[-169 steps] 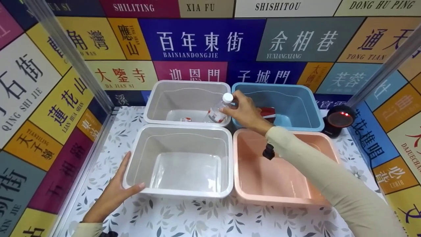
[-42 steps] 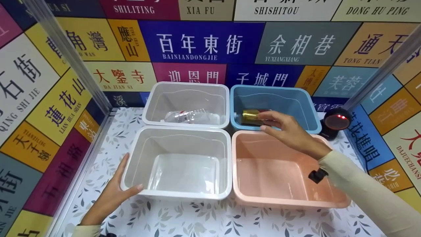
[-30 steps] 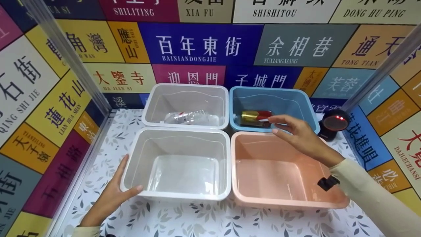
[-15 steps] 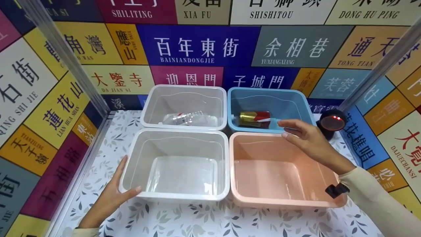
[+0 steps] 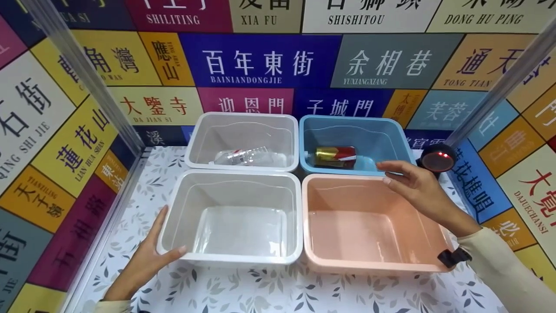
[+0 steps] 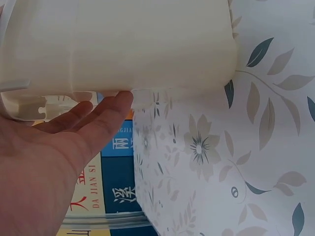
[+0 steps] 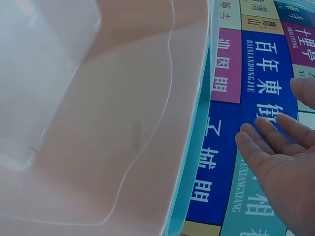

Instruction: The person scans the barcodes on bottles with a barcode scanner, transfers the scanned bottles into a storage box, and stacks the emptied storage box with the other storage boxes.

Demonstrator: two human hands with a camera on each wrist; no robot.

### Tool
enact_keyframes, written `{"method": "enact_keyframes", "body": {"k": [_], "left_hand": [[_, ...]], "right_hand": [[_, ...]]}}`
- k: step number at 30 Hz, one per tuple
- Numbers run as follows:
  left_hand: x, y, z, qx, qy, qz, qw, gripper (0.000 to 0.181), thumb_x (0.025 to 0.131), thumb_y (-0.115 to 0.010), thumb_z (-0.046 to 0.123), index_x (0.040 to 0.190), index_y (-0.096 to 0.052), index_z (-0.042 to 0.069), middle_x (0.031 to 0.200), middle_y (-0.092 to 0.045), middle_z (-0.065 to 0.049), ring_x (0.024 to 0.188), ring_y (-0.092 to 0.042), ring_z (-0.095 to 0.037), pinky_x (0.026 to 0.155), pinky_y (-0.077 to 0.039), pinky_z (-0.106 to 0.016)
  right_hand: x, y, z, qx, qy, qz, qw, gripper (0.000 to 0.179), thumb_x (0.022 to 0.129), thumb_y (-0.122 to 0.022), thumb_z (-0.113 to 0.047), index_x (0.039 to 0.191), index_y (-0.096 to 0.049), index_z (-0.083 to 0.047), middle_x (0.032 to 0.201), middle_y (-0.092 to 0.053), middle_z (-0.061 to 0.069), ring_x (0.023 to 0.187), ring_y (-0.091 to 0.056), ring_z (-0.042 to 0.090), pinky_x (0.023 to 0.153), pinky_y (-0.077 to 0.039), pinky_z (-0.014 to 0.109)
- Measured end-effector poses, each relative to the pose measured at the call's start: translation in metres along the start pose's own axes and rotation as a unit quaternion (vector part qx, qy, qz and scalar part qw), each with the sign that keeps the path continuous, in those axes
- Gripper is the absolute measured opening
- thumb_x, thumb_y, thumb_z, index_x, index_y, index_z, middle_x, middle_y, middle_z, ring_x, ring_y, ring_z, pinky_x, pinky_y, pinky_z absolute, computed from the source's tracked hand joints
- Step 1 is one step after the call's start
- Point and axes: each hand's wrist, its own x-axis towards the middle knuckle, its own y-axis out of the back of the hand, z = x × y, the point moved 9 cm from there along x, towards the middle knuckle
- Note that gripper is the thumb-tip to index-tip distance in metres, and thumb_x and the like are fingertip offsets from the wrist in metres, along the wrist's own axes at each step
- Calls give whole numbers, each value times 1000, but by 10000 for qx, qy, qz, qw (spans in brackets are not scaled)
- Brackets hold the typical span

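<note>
My left hand (image 5: 152, 254) rests against the left side of the white bin (image 5: 236, 260), its thumb near the front rim. In the left wrist view, the fingers (image 6: 106, 118) lie nearly straight along the bin's outer wall. My right hand (image 5: 421, 187) hovers over the back right of the pink bin (image 5: 378, 266), holding nothing, its fingers relaxed and thumb apart. Behind it, a gold and red can (image 5: 334, 156) lies on its side in the blue bin (image 5: 393, 126). Clear plastic bottle material (image 5: 249, 156) with red print lies in the grey bin (image 5: 243, 116); how many bottles is unclear.
The bins stand close together in two rows on a leaf-patterned tabletop (image 5: 243, 291). A black device with red lights (image 5: 438, 158) stands right of the blue bin. Walls of colourful street-name panels (image 5: 260, 61) and metal posts (image 5: 97, 80) surround the table.
Several seconds ago my right hand held a clear bottle over the grey bin. Later it was at the can in the blue bin; it has since drawn right and nearer, without the can.
</note>
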Motion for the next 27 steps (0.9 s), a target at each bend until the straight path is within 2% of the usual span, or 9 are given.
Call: {"method": "enact_keyframes", "body": {"k": [7, 10, 16, 18, 23, 27], "left_hand": [[-1, 2, -1, 207, -25, 127, 9997, 105, 87, -80, 31, 155, -4, 57, 169, -1, -2, 143, -31, -39, 109, -33, -64], [-1, 2, -1, 241, -35, 141, 9996, 105, 87, -80, 31, 155, -4, 57, 169, -2, -2, 142, -33, -39, 109, -34, -63], [-1, 2, 3, 316, -253, 189, 9990, 105, 87, -80, 28, 157, -6, 54, 169, -9, -3, 136, -41, -38, 105, -40, -59], [-2, 2, 5, 357, -315, 206, 9987, 104, 88, -80, 29, 157, -6, 53, 169, -9, -2, 140, -36, -37, 107, -37, -62], [-4, 3, 15, 679, -593, 397, 9951, 106, 85, -82, 31, 159, -9, 48, 169, -7, -4, 151, -12, -37, 111, -16, -76], [-6, 4, 30, 1016, -1078, 730, 9863, 108, 82, -86, 28, 161, -13, 40, 168, -9, -9, 151, -11, -37, 112, -15, -76]], "right_hand": [[-9, 9, 7, -35, -128, 142, 9998, 41, 98, -65, -5, 139, -59, -4, 137, -61, 14, 120, -63, 12, 92, -52, 18], [-13, 13, 9, -91, -91, 204, 9997, 41, 98, -64, -3, 139, -59, -3, 137, -60, 17, 121, -62, 10, 93, -51, 17], [-20, 17, 14, -142, -153, 269, 9994, 40, 99, -63, -6, 138, -59, -3, 136, -60, 18, 122, -61, 13, 94, -49, 16], [-22, 18, 15, -116, -165, 260, 9995, 39, 99, -63, -5, 138, -58, -2, 136, -59, 19, 122, -61, 14, 94, -50, 16], [-28, 22, 19, -130, -262, 292, 9991, 39, 100, -62, -6, 139, -58, -3, 136, -59, 18, 119, -63, 12, 91, -52, 18], [-34, 26, 23, -120, -262, 348, 9990, 39, 100, -62, -5, 139, -57, -3, 135, -60, 18, 116, -65, 12, 86, -55, 21]]}}
